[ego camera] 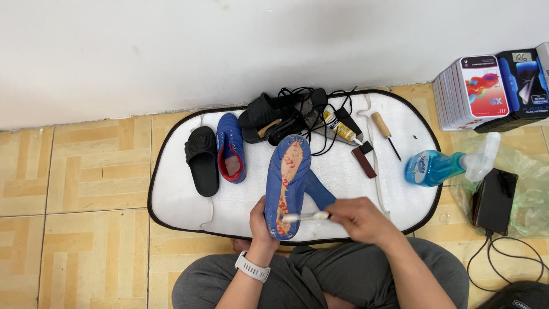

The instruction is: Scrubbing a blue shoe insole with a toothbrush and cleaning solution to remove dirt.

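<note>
My left hand [260, 220] grips the near end of a blue shoe sole [287, 180], held lengthwise over the white mat [183, 203]; its upturned face has a reddish worn patch. My right hand [360, 217] holds a small white brush [303, 217], bristle end resting on the sole near its lower part. A second blue piece [319, 191] lies under the sole to the right. A white watch [252, 267] is on my left wrist.
On the mat lie a black slide sandal [202, 160], a blue shoe [231, 147], a black shoe with laces [281, 116], a glue tube [341, 129], an awl [385, 132] and a dark block [364, 162]. A blue spray bottle [440, 166], a phone [494, 200] and boxes [480, 91] sit right.
</note>
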